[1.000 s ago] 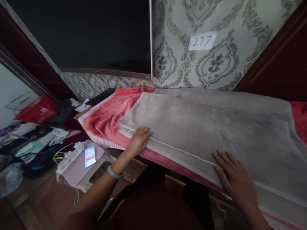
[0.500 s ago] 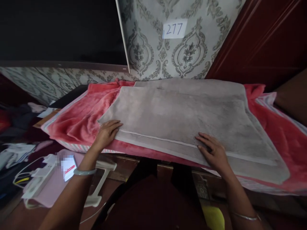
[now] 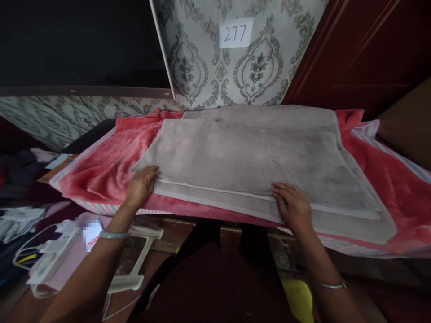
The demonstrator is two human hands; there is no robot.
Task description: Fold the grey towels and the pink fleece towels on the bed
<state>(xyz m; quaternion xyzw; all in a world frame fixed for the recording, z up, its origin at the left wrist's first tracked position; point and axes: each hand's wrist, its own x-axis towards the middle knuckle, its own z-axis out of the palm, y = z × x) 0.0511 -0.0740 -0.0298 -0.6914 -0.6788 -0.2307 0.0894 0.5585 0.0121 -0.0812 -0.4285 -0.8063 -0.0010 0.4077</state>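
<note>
A grey plush blanket (image 3: 215,152) lies folded in two layers, its upper edge set slightly back from the lower one. Beneath it spreads a red fleece blanket (image 3: 101,166) with a striped border. My left hand (image 3: 142,185) rests on the near left corner of the grey layers, fingers stretched over the fabric. On the near edge, right of the middle, lies my right hand (image 3: 293,204), its fingers extended on the cloth and the thumb hidden from clear view. Both palms face down, and neither hand visibly lifts the fabric.
A large dark screen (image 3: 81,45) hangs over the left end. Behind the blankets is patterned wallpaper with a numbered paper (image 3: 236,32). At the lower left are a power strip (image 3: 55,258), a lit phone (image 3: 92,235) and a white stand (image 3: 138,260). A dark red door panel (image 3: 363,54) borders the right.
The view has shifted slightly, so everything sits a little further left. My right hand remains on the near edge, its fingers slightly closer together. The folded grey blanket keeps its shape.
</note>
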